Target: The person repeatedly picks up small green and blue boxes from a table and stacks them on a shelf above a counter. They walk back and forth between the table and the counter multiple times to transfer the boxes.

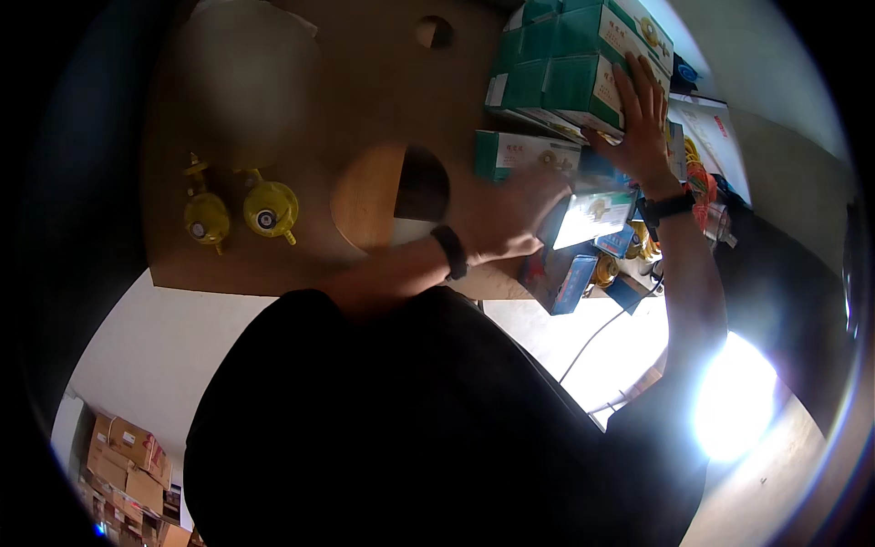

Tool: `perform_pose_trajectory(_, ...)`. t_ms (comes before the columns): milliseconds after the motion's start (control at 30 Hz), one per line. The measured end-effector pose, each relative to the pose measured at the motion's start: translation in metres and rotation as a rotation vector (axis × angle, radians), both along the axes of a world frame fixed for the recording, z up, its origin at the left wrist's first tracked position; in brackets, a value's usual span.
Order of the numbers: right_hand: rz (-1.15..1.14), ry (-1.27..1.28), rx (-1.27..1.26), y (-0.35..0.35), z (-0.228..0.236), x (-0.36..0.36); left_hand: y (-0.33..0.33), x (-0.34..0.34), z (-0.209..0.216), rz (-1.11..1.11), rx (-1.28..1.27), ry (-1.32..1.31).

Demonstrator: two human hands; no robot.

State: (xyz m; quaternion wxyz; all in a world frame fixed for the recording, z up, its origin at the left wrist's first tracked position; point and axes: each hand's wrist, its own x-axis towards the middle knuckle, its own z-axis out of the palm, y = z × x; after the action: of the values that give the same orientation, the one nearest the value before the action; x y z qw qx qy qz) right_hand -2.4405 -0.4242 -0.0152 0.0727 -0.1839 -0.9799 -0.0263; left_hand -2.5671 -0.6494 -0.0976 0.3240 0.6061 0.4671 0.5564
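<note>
My left hand [512, 217], smeared by motion, is closed round the left end of a small green-and-white carton [597, 217] with a bright, glaring face. My right hand [643, 128] lies spread against the front of a stack of green-and-white cartons [574, 87], fingers stretched up and thumb out to the left. Under the stack, another green-and-white carton [529, 153] lies just beyond my left hand. On the left part of the brown table stand two yellow gas regulators with brass fittings, one round-bodied [271, 211] and one beside it [207, 217].
The brown table [301, 264] has a large round hole [425, 187] and a smaller one [436, 33]. Blue boxes [572, 284], brass-coloured parts [605, 270] and coiled cords [700, 173] crowd the right side. A dark cable [597, 330] hangs there. Brown cartons [128, 456] are piled at lower left.
</note>
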Motion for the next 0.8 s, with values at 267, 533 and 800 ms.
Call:
perform_pose_trajectory(267, -0.027, -0.038, 0.015, 0.003, -0.001, 0.003, 0.036, -0.007, -0.084, 0.13, 0.07, -0.019)
perform_pose_trajectory(533, -0.038, -0.072, 0.052, 0.006, -0.006, 0.008, 0.046, 0.0, -0.11, 0.24, 0.044, -0.062)
perform_pose_trajectory(800, -0.046, -0.138, 0.066, -0.004, 0.012, -0.005, 0.051, -0.001, -0.118, 0.212, 0.104, -0.062)
